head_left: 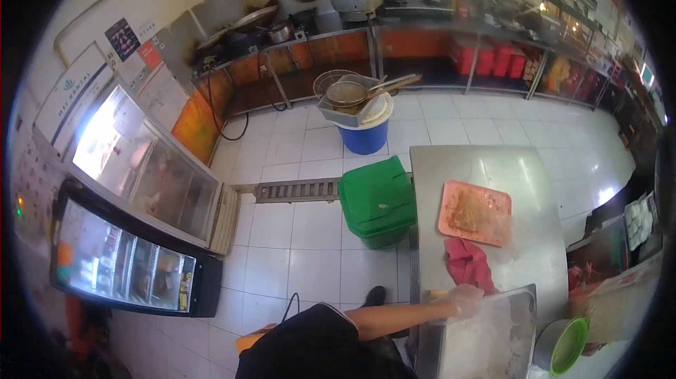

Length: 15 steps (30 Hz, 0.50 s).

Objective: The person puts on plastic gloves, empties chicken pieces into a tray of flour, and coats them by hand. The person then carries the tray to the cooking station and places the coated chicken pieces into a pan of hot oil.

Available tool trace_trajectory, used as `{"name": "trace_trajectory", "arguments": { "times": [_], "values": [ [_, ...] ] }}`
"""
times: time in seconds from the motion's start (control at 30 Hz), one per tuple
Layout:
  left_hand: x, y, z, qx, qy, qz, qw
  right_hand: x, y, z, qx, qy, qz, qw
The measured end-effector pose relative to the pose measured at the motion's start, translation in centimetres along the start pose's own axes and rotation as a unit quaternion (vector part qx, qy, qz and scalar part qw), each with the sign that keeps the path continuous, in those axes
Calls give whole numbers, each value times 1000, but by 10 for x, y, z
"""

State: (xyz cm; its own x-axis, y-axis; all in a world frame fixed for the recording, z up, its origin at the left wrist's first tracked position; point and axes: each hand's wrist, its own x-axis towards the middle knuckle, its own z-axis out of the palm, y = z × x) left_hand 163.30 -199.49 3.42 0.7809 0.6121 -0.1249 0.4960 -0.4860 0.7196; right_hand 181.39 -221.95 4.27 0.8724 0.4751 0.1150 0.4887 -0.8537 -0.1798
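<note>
My left hand (461,302), in a clear plastic glove, reaches across the metal table (542,168) from a black sleeve. It is over the left rim of a large metal tray (493,344) dusted with white powder. Its fingers are blurred, so I cannot make out a grip. A short light-brown rod (438,295) lies beside the hand. A crumpled red cloth (467,263) sits just beyond the hand. Farther back, a pink tray (448,199) carries a flat brownish mass (473,211) and some clear plastic. My right hand is out of view.
A green lidded bin (377,199) stands against the table's left side. Behind it, a blue bucket (365,137) bears a basin and strainers. A floor drain (296,190) crosses the tiles. Glass-door fridges (127,256) line the left; a green-rimmed bowl (581,340) is at right.
</note>
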Motion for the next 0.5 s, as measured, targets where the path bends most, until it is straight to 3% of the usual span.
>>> {"name": "trace_trajectory", "arguments": {
  "times": [0.17,0.23,0.27,0.33,0.47,0.5],
  "values": [
    [-44,-27,-33,-60,36,-1,998,2,-74,6,-3,0,-48,999],
    [-74,-51,-57,-81,142,21,986,-2,-106,6,-3,-3,-62,998],
    [-87,-68,-71,-77,147,25,986,-6,-123,7,-6,-4,-69,998],
    [-113,-104,-108,-91,85,-75,989,-16,-165,7,-6,-1,-85,996],
    [-184,-190,-206,-105,114,-153,976,-52,-262,16,-2,11,-122,992],
    [-203,-218,-225,-110,166,-148,969,-64,-289,19,-2,13,-129,992]
  ]
}}
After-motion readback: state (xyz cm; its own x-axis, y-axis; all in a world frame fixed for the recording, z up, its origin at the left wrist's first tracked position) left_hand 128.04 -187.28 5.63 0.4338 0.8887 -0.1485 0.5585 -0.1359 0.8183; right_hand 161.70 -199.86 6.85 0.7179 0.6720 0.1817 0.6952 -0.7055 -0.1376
